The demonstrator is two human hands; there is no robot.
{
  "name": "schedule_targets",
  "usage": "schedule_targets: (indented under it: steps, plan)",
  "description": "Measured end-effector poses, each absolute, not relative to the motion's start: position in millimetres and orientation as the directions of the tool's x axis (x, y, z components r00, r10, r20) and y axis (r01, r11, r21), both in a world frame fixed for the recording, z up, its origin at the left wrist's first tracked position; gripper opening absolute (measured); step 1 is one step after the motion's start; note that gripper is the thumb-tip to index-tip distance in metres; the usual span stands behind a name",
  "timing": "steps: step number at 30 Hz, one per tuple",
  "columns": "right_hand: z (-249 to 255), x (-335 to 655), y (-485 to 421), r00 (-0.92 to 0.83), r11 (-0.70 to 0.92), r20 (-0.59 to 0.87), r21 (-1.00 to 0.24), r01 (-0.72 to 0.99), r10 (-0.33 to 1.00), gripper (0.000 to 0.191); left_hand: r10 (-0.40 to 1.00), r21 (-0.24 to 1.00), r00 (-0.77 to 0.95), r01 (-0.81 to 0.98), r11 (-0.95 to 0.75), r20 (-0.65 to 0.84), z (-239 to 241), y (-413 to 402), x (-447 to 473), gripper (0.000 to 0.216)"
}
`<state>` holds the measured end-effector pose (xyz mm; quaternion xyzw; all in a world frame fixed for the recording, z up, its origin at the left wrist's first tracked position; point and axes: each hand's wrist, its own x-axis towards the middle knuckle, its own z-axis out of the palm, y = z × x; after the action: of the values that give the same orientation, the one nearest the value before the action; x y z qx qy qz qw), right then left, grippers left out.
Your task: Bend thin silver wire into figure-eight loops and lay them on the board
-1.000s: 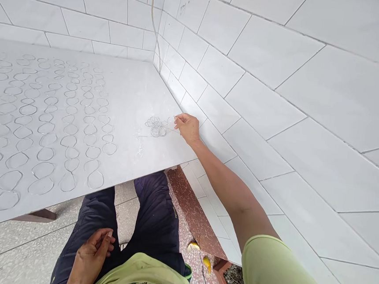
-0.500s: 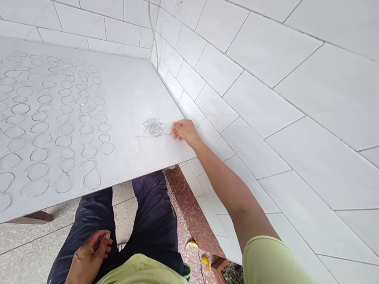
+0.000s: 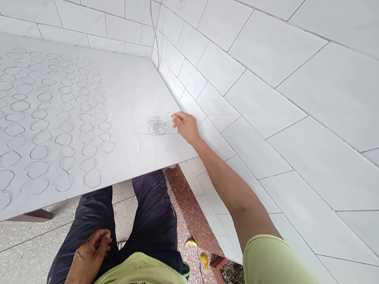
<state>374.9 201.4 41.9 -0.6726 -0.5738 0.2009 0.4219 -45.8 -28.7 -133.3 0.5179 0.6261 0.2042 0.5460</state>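
Note:
My right hand (image 3: 185, 125) reaches out over the white board (image 3: 137, 89) near its right edge, fingers pinched on a thin wire loop at the side of a small tangle of wire loops (image 3: 158, 125). Rows of figure-eight wire shapes (image 3: 54, 130) lie spread flat over the left and middle of the board. My left hand (image 3: 89, 257) rests on my thigh below the board's front edge, fingers loosely curled with nothing visible in them.
White tiled walls (image 3: 279, 101) close in the board at the back and right. A thin cable (image 3: 153, 19) hangs down in the corner. Below are my dark trousers, a tiled floor (image 3: 10, 254) and a reddish speckled ledge (image 3: 192, 217).
My right hand dipped toward the board edge beside the tangle, then lifted slightly back up, pinching a loop. The left hand stayed on my thigh.

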Motion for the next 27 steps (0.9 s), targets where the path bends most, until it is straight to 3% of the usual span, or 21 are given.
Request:
schedule_targets:
  steps: [2, 4, 7, 11, 14, 18, 23, 27]
  plan:
    - [41, 376, 202, 0.196, 0.068, 0.295, -0.692, 0.718, 0.935, 0.027, 0.869, 0.821, 0.134, 0.422, 0.385, -0.476, -135, -29, -46, 0.052]
    - [40, 377, 201, 0.087, 0.113, 0.354, -0.507, 0.855, 0.931, 0.035, 0.868, 0.821, 0.131, 0.418, 0.389, -0.478, -135, -30, -47, 0.052]
    - [37, 375, 197, -0.058, 0.129, 0.3, -0.222, 0.967, 0.952, 0.042, 0.871, 0.82, 0.123, 0.418, 0.39, -0.477, -134, -30, -48, 0.052]
    - [31, 375, 183, -0.202, 0.232, 0.22, -0.122, 0.965, 0.954, 0.047, 0.882, 0.821, 0.104, 0.429, 0.377, -0.46, -132, -30, -49, 0.051]
    - [27, 379, 170, -0.247, 0.308, 0.272, -0.21, 0.928, 0.93, 0.044, 0.884, 0.816, 0.115, 0.454, 0.358, -0.452, -134, -31, -50, 0.047]
    - [23, 383, 159, -0.079, 0.255, 0.339, -0.515, 0.819, 0.937, 0.032, 0.9, 0.812, 0.161, 0.516, 0.273, -0.405, -132, -32, -50, 0.04]
    - [18, 380, 161, 0.288, -0.029, 0.12, -0.885, 0.464, 0.95, 0.021, 0.934, 0.847, 0.27, 0.528, 0.06, -0.234, -104, -31, -41, 0.033]
    - [22, 381, 163, 0.327, -0.04, 0.046, -0.967, 0.252, 0.944, 0.012, 0.949, 0.863, 0.294, 0.502, -0.053, -0.112, -71, -24, -29, 0.032]
